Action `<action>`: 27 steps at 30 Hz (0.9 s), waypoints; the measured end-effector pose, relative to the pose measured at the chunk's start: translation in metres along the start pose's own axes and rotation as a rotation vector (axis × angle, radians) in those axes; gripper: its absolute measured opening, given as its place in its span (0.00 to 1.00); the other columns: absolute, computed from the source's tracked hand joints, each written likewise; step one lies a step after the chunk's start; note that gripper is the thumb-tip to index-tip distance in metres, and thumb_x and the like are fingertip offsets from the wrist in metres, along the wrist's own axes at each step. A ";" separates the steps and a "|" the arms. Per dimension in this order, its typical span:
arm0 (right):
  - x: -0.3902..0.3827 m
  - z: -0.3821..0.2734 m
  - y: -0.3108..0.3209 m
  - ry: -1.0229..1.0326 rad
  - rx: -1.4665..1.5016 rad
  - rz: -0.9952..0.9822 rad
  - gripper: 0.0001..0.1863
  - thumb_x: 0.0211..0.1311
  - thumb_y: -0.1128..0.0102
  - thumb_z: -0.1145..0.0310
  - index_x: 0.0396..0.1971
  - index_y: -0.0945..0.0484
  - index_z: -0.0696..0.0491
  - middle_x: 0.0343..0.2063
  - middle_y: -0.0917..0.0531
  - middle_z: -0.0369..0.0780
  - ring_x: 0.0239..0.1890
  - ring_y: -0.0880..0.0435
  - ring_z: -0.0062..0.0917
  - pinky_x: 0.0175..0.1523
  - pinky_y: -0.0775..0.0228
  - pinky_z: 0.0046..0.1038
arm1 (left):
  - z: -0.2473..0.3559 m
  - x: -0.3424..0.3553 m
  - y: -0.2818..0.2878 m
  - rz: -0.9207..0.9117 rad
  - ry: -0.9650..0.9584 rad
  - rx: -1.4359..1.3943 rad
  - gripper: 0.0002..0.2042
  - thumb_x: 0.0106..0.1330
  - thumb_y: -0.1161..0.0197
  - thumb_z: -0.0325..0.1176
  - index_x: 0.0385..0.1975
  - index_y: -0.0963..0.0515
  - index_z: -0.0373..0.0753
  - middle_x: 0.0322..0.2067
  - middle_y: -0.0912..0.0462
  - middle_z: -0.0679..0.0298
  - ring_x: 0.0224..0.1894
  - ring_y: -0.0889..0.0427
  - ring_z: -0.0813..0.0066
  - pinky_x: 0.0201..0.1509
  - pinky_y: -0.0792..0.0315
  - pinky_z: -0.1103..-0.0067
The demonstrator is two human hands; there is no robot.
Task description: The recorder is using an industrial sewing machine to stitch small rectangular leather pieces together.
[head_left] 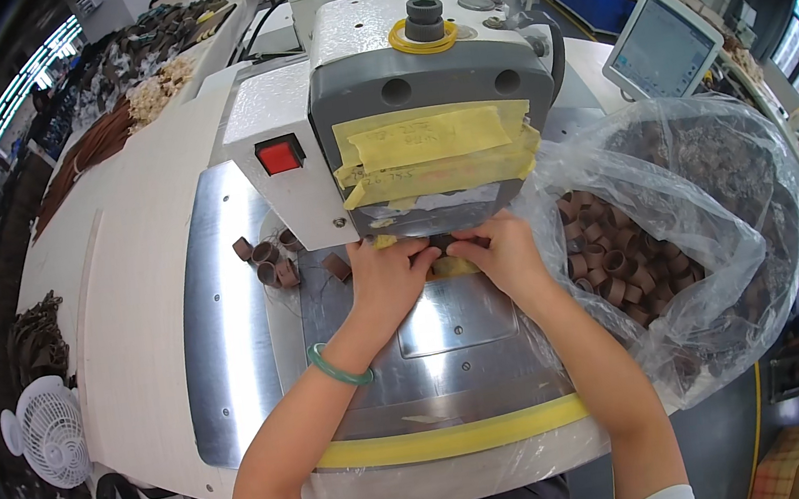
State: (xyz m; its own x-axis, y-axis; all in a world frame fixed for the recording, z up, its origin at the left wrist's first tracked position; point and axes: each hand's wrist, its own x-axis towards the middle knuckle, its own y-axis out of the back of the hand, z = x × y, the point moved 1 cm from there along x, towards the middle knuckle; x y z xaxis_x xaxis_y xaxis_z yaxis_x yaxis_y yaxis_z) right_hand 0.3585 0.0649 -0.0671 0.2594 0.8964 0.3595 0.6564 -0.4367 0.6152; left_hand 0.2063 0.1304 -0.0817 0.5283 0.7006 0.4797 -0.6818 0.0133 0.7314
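Observation:
Both my hands are under the front of a white and grey industrial sewing machine head (417, 75). My left hand (385, 280) is closed, thumb and fingers pinched at the left edge of a small dark piece (440, 241). From the other side my right hand (509, 253) pinches it too, with the thumb pointing inward. The fingers and the machine partly cover this piece, so its full shape is hidden. Beside my left hand lies one loose brown ring-shaped loop (336, 267). Several similar loops (267, 262) sit farther left on the metal plate.
A clear plastic bag (730, 307) full of brown loops (622, 255) stands open at the right. Behind it is a tilted touchscreen (662, 43). A red switch (279, 155) is on the machine's left side. A white fan (48, 434) stands at the table's left edge.

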 end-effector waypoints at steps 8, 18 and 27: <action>0.001 -0.001 0.000 0.017 -0.010 -0.002 0.09 0.37 0.34 0.72 0.22 0.20 0.57 0.21 0.22 0.41 0.28 0.24 0.34 0.34 0.32 0.30 | -0.001 0.001 0.000 -0.006 0.003 -0.022 0.08 0.48 0.37 0.38 0.22 0.19 0.41 0.28 0.20 0.61 0.39 0.27 0.62 0.49 0.46 0.66; 0.002 0.002 0.000 0.013 -0.019 -0.016 0.09 0.37 0.33 0.70 0.22 0.19 0.57 0.21 0.22 0.41 0.29 0.24 0.34 0.35 0.33 0.30 | 0.002 0.002 0.001 0.083 -0.064 -0.011 0.08 0.47 0.35 0.36 0.22 0.19 0.39 0.20 0.20 0.63 0.30 0.25 0.66 0.42 0.42 0.73; 0.002 0.001 0.001 0.034 -0.046 -0.020 0.09 0.35 0.33 0.71 0.21 0.20 0.57 0.20 0.23 0.41 0.28 0.26 0.34 0.35 0.33 0.31 | 0.002 0.003 0.001 0.045 -0.018 -0.034 0.08 0.47 0.35 0.36 0.22 0.19 0.39 0.21 0.20 0.62 0.29 0.25 0.64 0.44 0.42 0.72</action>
State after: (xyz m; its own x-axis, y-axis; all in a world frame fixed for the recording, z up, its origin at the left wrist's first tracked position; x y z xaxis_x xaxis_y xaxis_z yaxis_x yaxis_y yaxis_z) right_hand 0.3601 0.0669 -0.0666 0.2219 0.9020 0.3702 0.6274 -0.4228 0.6540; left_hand 0.2082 0.1306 -0.0789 0.5054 0.6882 0.5205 -0.7218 0.0065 0.6921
